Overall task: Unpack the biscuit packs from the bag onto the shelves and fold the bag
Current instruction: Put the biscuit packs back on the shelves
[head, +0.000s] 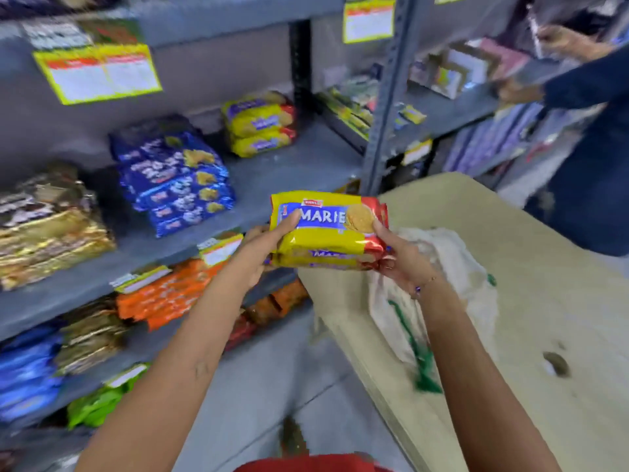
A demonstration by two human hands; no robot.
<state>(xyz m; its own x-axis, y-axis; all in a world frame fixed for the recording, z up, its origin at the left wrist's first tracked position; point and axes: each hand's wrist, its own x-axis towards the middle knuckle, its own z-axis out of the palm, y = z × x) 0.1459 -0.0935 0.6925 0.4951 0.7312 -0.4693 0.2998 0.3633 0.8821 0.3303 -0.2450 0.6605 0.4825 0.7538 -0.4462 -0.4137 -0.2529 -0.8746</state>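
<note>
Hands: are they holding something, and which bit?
Yes. Both hands hold stacked Marie packs by the ends: the left hand at the blue-yellow end, the right hand at the red end.

Head camera looks down, close over hands (326, 253), facing shelves (272, 172).

Grey metal shelving (279, 172) runs along a grey wall (218, 69), perforated upright post (384, 107) between bays. Yellow-bordered price tags (98, 73) hang from shelf edges. Stock on the shelves: blue packs (173, 178), gold-brown packs (51, 229), orange packs (163, 294), green packs (98, 403). Floor is grey concrete (272, 386). Light plywood tabletop (544, 284) at right. Another person in a dark blue sleeve (592, 80) reaches into the far bay. Edges motion-blurred.
</note>
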